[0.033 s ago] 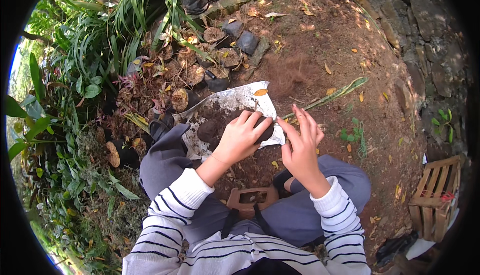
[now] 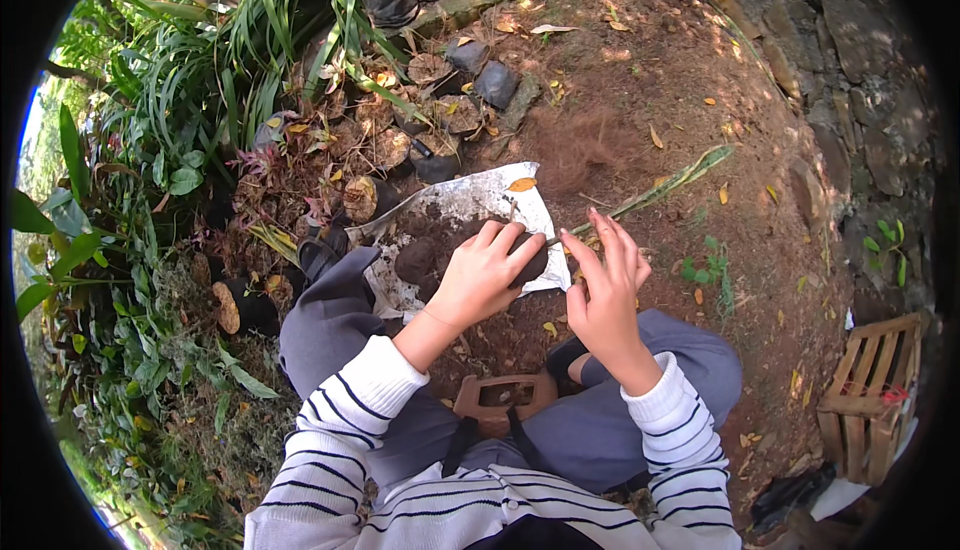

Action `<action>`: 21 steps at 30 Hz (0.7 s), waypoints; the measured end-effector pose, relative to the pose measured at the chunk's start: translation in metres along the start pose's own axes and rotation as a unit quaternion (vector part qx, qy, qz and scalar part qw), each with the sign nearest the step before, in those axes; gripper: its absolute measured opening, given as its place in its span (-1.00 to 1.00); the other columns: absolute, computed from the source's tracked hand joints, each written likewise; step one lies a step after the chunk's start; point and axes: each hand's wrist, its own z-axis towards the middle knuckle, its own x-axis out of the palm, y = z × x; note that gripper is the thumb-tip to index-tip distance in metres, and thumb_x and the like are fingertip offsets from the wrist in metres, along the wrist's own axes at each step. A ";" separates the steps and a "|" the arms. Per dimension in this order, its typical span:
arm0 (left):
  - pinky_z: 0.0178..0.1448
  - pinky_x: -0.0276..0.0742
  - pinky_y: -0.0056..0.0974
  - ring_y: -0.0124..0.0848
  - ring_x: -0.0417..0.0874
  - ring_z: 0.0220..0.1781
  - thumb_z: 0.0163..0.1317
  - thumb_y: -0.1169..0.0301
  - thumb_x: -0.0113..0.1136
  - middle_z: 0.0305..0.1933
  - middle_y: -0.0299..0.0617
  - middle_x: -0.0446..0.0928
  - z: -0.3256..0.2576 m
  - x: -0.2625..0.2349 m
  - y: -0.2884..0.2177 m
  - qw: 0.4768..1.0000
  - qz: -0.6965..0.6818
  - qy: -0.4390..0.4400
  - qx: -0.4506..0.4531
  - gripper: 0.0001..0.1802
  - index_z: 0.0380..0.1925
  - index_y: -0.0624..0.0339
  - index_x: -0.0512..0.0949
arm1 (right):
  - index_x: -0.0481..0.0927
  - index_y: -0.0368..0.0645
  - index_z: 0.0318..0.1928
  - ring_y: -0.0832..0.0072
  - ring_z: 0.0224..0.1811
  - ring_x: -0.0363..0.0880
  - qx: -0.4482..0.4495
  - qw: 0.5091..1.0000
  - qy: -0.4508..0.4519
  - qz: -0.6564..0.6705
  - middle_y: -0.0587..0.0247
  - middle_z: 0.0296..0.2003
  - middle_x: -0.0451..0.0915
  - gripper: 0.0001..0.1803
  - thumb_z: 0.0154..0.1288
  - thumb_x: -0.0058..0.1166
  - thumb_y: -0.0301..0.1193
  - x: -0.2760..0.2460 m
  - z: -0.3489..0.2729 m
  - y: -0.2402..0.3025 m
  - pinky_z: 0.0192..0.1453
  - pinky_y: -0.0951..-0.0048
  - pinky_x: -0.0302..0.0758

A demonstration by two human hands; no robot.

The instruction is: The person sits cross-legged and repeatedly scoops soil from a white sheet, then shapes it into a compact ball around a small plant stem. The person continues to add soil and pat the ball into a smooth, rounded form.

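Note:
My left hand (image 2: 482, 268) is curled over a dark ball of soil (image 2: 521, 249), its fingers spread across the top. From the ball a long green plant leaf (image 2: 660, 188) with paler edges reaches out to the far right. My right hand (image 2: 607, 275) is beside the leaf's base, fingers stretched and apart; whether a fingertip touches the leaf is hard to tell. Below both lies a soil-smeared white sheet (image 2: 540, 208), seemingly plastic. Another dark lump of soil (image 2: 413, 261) rests on it, left of my left hand.
A brown seat-like block with an opening (image 2: 465, 397) is between my legs. Black plant bags (image 2: 495, 85) and cut log pieces (image 2: 391, 150) line the far left. A fibre heap (image 2: 580, 145) lies beyond the sheet. At right are a wooden crate (image 2: 868, 400) and a stone wall (image 2: 850, 80).
My right hand has shifted slightly to the right, and the leaf has turned a little about its length. My left hand and the soil ball stay in place.

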 end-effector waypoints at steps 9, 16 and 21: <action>0.19 0.51 -0.06 -0.03 0.54 0.09 -0.23 0.34 0.55 0.04 -0.07 0.51 0.014 -0.001 0.009 0.979 -0.152 -0.078 -0.110 -0.21 0.13 0.11 0.48 | 0.60 0.03 0.18 0.01 0.44 0.20 -0.027 0.999 0.003 0.037 0.00 0.37 0.33 -0.32 -0.05 0.01 -0.63 0.000 0.019 -0.007 0.42 0.04 0.05; 0.20 0.49 -0.06 -0.01 0.54 0.13 -0.22 0.32 0.57 0.05 -0.04 0.52 0.017 -0.004 0.009 0.967 -0.197 -0.117 -0.112 -0.21 0.12 0.16 0.48 | 0.58 0.07 0.19 0.00 0.43 0.21 -0.035 0.998 -0.008 0.049 0.01 0.38 0.32 -0.31 -0.05 0.01 -0.65 0.005 0.017 -0.007 0.43 0.04 0.06; 0.14 0.56 -0.08 -0.07 0.55 0.11 -0.21 0.32 0.54 0.07 -0.09 0.51 0.012 -0.008 0.012 0.984 -0.118 -0.101 -0.089 -0.21 0.14 0.09 0.48 | 0.58 0.06 0.19 0.00 0.45 0.18 -0.040 0.998 0.000 0.039 -0.01 0.41 0.27 -0.33 -0.03 0.03 -0.63 0.003 0.018 -0.004 0.42 0.00 0.04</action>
